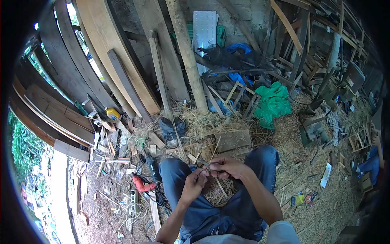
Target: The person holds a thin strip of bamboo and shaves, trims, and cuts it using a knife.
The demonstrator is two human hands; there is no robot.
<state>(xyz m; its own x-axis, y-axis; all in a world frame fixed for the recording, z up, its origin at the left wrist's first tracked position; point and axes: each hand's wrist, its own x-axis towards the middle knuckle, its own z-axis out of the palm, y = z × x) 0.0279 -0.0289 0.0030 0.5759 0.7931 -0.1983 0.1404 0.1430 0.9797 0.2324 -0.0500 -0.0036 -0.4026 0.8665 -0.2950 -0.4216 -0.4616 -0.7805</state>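
Note:
Both my hands meet above my lap, between my bent knees. My left hand is closed, its fingertips pinched together near the lower end of a thin pale strip, which looks like split wood or bamboo. Close against it, my right hand is closed too, with thumb and fingers pressed together. A narrow, dark, flat piece reaches from the right fingertips toward the upper left; whether it is a blade cannot be made out. The fingers hide the spot where these pieces meet.
A red power drill and a white power strip with coiled cord lie left of my legs. A wooden block and a green plastic bag are ahead. Boards lean on the wall. Another person's arm shows at far right.

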